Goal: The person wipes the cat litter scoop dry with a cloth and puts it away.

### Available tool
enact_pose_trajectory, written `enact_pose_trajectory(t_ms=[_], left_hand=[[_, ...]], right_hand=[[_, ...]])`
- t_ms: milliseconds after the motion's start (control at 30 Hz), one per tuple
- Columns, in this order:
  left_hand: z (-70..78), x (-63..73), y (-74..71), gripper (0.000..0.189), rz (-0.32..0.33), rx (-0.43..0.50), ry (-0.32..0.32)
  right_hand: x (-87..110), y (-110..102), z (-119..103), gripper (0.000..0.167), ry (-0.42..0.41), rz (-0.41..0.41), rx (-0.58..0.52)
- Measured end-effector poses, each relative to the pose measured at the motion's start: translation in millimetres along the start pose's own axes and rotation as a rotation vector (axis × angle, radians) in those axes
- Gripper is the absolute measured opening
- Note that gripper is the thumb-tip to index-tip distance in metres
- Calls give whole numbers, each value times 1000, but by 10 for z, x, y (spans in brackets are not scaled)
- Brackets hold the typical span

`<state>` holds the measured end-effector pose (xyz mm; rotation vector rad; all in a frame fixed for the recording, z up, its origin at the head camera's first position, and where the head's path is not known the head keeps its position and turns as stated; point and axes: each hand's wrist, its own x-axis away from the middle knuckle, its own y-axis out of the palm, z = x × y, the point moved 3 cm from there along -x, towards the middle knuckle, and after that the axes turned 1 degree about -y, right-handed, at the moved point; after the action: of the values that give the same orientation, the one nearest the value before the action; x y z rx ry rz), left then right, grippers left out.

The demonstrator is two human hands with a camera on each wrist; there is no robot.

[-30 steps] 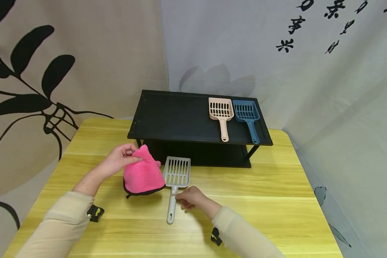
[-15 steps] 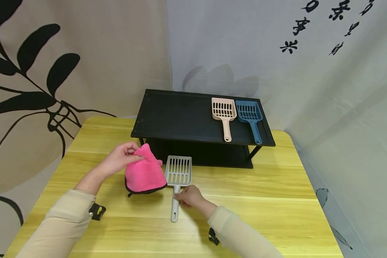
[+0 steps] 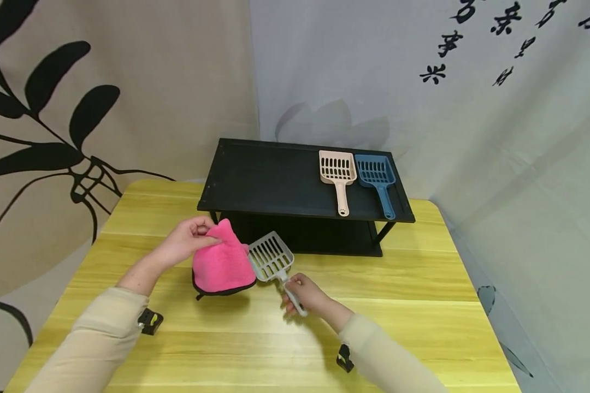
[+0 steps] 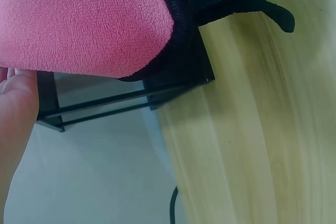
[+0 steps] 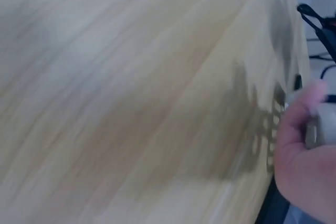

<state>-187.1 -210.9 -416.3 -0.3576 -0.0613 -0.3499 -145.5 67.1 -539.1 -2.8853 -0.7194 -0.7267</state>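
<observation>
Grey scoop [image 3: 278, 272] swung from straight to slanted since the earlier frame, handle now toward lower right. Table [image 3: 437, 305]: yellow, banded grain. Rack [image 3: 270, 177]: black, toward the back. Cloth [image 3: 223, 263]: pink, fuzzy, black-edged, in front of rack; left hand [image 3: 189, 240] pinches its top. Grey scoop: slotted head right beside cloth, contact unclear; right hand [image 3: 305, 292] curled round handle. Beige scoop [image 3: 340, 180], blue scoop [image 3: 376, 184]: side by side on rack.

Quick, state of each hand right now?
Left hand: closed, pinching the pink cloth.
Right hand: closed, holding the grey scoop by its handle.
</observation>
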Motion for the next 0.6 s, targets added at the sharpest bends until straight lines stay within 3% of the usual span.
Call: enact_pose_trajectory(t_ms=[167, 600], left_hand=[[-10, -27, 47, 18, -7, 5, 12], [0, -123, 153, 19, -25, 4, 2]], right_hand=[[93, -283, -24, 24, -52, 3, 64], [410, -857, -180, 31, -45, -65, 214]])
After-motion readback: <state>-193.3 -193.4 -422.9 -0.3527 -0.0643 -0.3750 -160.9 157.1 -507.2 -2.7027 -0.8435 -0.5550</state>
